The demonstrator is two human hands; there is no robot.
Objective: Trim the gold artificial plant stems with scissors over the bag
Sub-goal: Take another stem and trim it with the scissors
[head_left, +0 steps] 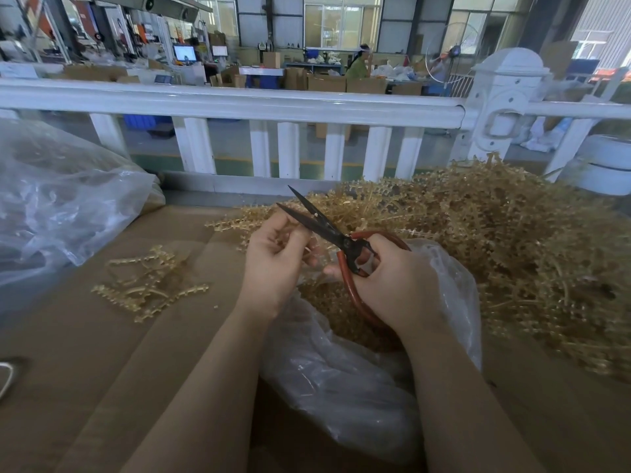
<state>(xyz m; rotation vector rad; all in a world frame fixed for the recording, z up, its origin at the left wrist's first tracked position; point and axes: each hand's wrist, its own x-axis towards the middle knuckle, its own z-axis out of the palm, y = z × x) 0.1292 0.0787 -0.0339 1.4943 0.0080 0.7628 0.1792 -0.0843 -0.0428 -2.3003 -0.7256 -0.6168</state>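
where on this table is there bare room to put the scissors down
Bare cardboard lies near left, between the small stem cluster and the left forearm. A smaller patch sits behind that cluster, beside the big clear bag. The right is crowded: the gold stem pile and the open bag under the hands.

A white railing (239,104) with square balusters crosses the middle of the frame, ending at a domed post (502,97) on the right. Behind it lies a grey workshop floor (232,138), stacked cardboard boxes (327,84), a lit monitor (184,53) upper left, and tall daylit windows (341,20) along the top.
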